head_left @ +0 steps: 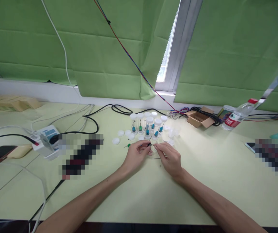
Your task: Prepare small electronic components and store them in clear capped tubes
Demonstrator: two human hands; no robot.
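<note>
I see my left hand (pixel 136 154) and right hand (pixel 168 157) meeting over the table (pixel 153 194), fingertips pinched on a small dark part (pixel 149 144) between them. It sits just in front of the clear vials (pixel 147 126), with loose white caps (pixel 122 136) to their left.

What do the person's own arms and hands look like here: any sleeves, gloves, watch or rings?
Both forearms are bare right to the bottom of the picture, with no sleeve showing. The left hand and right hand wear no gloves. No watch, band or bracelet shows at either wrist. Rings cannot be made out; the fingers are too small to tell.
</note>
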